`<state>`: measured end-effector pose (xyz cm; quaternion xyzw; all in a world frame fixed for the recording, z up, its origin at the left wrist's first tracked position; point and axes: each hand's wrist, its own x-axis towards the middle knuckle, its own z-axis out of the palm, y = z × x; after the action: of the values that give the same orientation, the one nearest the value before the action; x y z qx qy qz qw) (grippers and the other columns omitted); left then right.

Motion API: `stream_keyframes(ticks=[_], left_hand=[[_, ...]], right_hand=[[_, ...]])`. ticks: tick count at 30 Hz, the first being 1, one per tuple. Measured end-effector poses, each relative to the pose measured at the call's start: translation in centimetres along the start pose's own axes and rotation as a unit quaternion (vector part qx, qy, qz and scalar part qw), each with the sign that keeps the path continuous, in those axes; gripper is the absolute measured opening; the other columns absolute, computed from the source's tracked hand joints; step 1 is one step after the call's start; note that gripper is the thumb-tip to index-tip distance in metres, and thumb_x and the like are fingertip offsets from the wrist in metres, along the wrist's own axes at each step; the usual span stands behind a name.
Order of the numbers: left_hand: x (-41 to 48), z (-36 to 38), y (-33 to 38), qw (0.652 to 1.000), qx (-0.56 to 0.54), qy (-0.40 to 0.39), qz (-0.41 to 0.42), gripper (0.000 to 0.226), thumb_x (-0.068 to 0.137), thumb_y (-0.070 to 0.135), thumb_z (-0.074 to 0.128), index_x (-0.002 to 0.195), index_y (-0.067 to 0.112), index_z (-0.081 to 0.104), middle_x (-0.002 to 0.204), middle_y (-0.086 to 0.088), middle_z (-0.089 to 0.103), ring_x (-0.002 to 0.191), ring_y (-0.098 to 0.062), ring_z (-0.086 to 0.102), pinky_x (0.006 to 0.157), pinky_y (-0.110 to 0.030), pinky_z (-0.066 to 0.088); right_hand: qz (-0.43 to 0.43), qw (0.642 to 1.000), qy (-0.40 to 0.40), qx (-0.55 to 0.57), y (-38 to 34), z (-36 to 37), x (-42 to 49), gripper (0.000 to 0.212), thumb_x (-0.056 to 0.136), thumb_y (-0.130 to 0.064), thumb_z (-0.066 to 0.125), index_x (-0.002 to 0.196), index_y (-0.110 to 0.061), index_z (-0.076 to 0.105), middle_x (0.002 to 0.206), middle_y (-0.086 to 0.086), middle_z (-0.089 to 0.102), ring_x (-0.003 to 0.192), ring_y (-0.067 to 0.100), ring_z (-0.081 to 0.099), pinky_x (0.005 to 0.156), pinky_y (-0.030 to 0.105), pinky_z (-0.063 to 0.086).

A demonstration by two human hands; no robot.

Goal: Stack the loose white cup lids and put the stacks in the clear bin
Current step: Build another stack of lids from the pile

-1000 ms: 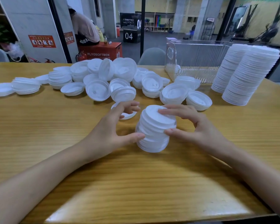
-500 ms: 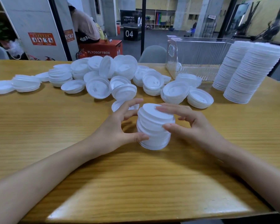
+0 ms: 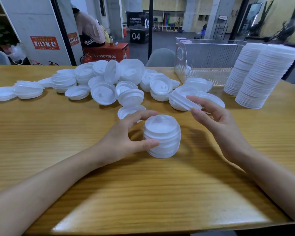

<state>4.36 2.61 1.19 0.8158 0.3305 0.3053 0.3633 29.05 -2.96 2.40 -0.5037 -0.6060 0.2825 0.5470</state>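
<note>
A short stack of white lids point(image 3: 162, 137) stands on the wooden table point(image 3: 58, 137) in front of me. My left hand point(image 3: 126, 138) grips it from the left, thumb on its near side and fingers curled over the far rim. My right hand point(image 3: 216, 123) is up and to the right of the stack, pinching a single lid point(image 3: 184, 101) held on edge between fingertips and thumb. Loose white lids point(image 3: 102, 94) lie scattered across the far half of the table. The clear bin point(image 3: 208, 65) stands at the back right.
Two tall leaning stacks of lids point(image 3: 262, 77) stand on the table right of the bin. One upturned lid point(image 3: 128, 111) lies just behind the short stack. A grey chair back point(image 3: 160, 57) shows beyond the far edge, and a person sits behind glass.
My right hand left the short stack, moved up and right, and now holds a single lid from the pile. My left hand stayed on the stack.
</note>
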Motion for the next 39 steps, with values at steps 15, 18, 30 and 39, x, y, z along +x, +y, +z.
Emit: stream_keyframes(ticks=[15, 18, 30, 39], left_hand=[[0.2, 0.3, -0.5, 0.999, 0.027, -0.016, 0.038, 0.061, 0.072, 0.037, 0.082, 0.128, 0.038, 0.057, 0.128, 0.028, 0.057, 0.127, 0.007, 0.045, 0.100, -0.003, 0.028], [0.1, 0.3, -0.6, 1.000, 0.021, -0.012, 0.019, 0.065, 0.070, 0.043, 0.084, 0.128, 0.043, 0.054, 0.127, 0.029, 0.056, 0.126, 0.010, 0.045, 0.101, -0.004, 0.030], [0.3, 0.5, -0.8, 0.999, -0.005, 0.002, 0.040, 0.089, 0.062, 0.048, 0.081, 0.139, 0.046, 0.035, 0.132, 0.034, 0.049, 0.133, 0.003, 0.042, 0.110, -0.024, 0.032], [0.2, 0.5, -1.0, 0.999, -0.007, -0.003, 0.041, 0.082, 0.065, 0.049, 0.079, 0.138, 0.039, 0.043, 0.131, 0.027, 0.055, 0.131, 0.001, 0.045, 0.112, -0.026, 0.032]], right_hand=[[-0.008, 1.000, 0.001, -0.019, 0.2, -0.1, 0.0, 0.031, 0.081, -0.043, 0.065, 0.112, -0.043, 0.069, 0.100, -0.025, 0.067, 0.100, -0.002, 0.055, 0.101, 0.034, 0.042], [-0.015, 0.999, -0.012, -0.034, 0.2, -0.1, -0.1, 0.036, 0.079, -0.050, 0.067, 0.115, -0.047, 0.067, 0.113, -0.024, 0.066, 0.108, 0.002, 0.058, 0.108, 0.046, 0.041], [-0.095, 0.976, -0.129, -0.148, 1.0, 1.1, -0.7, 0.051, 0.075, -0.052, 0.069, 0.124, -0.038, 0.065, 0.136, -0.022, 0.054, 0.134, 0.007, 0.039, 0.108, 0.011, 0.026], [-0.115, 0.967, -0.150, -0.171, 1.1, 1.4, -0.7, 0.048, 0.076, -0.052, 0.069, 0.123, -0.043, 0.064, 0.136, -0.022, 0.054, 0.132, 0.012, 0.040, 0.111, 0.024, 0.031]])
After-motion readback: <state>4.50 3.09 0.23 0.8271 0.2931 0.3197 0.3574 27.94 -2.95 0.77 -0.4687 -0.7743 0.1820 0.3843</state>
